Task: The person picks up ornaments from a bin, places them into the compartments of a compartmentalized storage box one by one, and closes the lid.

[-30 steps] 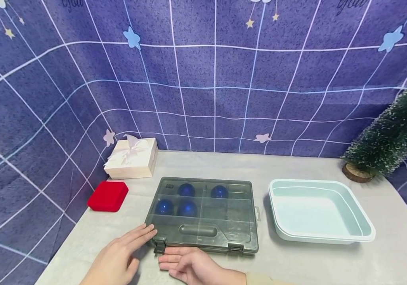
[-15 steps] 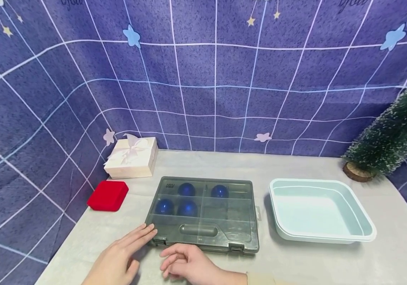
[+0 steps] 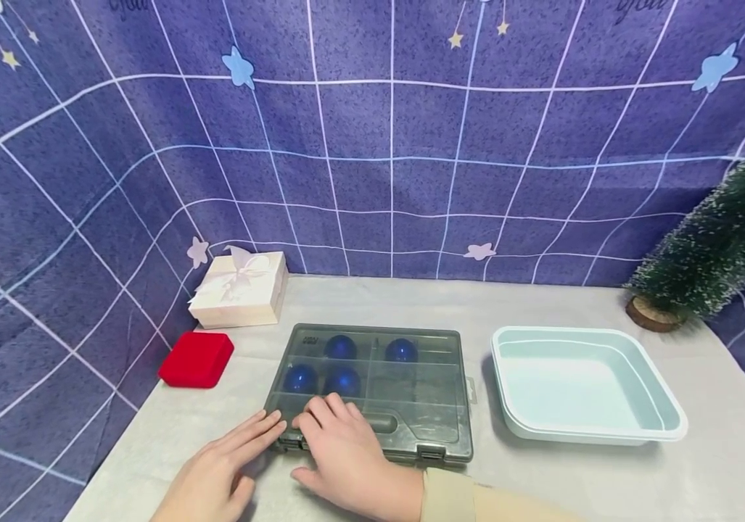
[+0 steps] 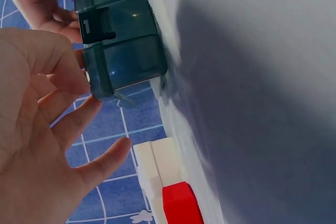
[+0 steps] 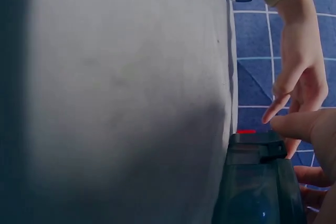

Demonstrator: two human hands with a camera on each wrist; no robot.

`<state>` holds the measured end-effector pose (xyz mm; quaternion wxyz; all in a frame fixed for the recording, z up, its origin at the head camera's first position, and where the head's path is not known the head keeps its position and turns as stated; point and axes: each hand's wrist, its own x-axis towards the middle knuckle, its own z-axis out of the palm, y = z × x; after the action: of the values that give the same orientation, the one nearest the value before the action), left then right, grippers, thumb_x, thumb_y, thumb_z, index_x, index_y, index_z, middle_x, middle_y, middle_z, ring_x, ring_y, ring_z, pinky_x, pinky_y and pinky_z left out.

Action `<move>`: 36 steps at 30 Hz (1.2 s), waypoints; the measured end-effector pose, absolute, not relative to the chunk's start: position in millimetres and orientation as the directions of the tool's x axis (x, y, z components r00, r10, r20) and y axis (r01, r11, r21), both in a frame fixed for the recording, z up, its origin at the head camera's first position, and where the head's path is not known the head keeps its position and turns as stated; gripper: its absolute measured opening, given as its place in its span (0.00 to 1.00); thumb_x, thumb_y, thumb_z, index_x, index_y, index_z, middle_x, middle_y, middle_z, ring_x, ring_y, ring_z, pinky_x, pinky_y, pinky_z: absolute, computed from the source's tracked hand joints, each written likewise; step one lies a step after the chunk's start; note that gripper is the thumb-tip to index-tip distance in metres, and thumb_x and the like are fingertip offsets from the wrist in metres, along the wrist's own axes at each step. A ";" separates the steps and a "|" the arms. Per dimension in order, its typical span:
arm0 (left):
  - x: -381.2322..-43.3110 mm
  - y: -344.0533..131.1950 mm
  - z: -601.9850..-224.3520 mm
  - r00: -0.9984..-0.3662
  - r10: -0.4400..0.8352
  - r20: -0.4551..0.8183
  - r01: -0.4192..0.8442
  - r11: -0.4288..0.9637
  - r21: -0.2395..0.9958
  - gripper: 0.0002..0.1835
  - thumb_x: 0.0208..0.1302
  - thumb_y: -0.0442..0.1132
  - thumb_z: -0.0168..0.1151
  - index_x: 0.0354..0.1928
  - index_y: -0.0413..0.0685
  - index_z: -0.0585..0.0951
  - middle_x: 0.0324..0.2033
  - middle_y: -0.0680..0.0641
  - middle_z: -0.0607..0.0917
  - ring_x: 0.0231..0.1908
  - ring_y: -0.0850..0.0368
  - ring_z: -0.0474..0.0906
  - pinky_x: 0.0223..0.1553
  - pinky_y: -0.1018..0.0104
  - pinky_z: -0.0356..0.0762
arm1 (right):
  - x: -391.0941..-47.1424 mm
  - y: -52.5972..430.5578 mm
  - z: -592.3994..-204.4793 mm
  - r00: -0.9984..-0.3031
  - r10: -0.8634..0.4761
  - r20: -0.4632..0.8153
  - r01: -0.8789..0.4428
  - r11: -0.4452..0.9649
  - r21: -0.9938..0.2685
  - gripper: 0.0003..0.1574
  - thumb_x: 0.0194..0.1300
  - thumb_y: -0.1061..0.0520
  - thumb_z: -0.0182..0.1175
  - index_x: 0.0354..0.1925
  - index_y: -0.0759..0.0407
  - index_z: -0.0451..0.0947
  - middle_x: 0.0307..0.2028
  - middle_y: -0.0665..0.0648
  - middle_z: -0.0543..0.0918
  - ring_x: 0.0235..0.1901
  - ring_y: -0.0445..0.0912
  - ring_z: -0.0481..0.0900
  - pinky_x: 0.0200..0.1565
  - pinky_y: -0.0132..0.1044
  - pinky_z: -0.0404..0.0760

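A smoky, see-through compartment case (image 3: 414, 409) lies flat on the table with its lid down. Several shiny blue balls (image 3: 402, 351) show through the lid. My left hand (image 3: 215, 464) has its straight fingers touching the case's front left corner. Over the front left part of the lid lies my right hand (image 3: 346, 453), fingertips on the lid beside the molded handle and thumb apart in front of the case. Its fingers partly cover the left latch (image 3: 290, 442). The right latch (image 3: 431, 453) sits folded against the front edge. In the left wrist view a latch (image 4: 97, 24) shows between both hands.
A pale blue plastic tray (image 3: 594, 435) stands right of the case. To the left are a red box (image 3: 196, 360) and a white gift box (image 3: 238, 286) with a ribbon bow. A small frosted tree (image 3: 711, 239) stands at the back right, before a purple cloth backdrop.
The left latch, sticking out a second ago, now sits folded against the case. My right hand has turned over from below the latch onto the lid. My left hand has stayed put.
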<state>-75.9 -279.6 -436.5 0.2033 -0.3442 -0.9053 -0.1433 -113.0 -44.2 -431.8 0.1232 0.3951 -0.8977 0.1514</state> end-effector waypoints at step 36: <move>-100.4 -248.2 -384.8 -0.863 0.446 0.236 0.476 0.875 0.088 0.15 0.43 0.36 0.69 0.37 0.56 0.88 0.43 0.54 0.87 0.42 0.52 0.85 0.38 0.51 0.82 | -130.3 -16.1 -404.6 -0.620 -0.721 0.310 -0.785 0.571 -0.240 0.11 0.72 0.44 0.61 0.46 0.46 0.81 0.44 0.41 0.79 0.45 0.38 0.74 0.43 0.31 0.73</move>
<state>-100.4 -248.2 -384.8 0.1046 -0.2394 -0.9626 -0.0718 -130.3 -16.1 -404.6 0.0892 0.4268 -0.8819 0.1795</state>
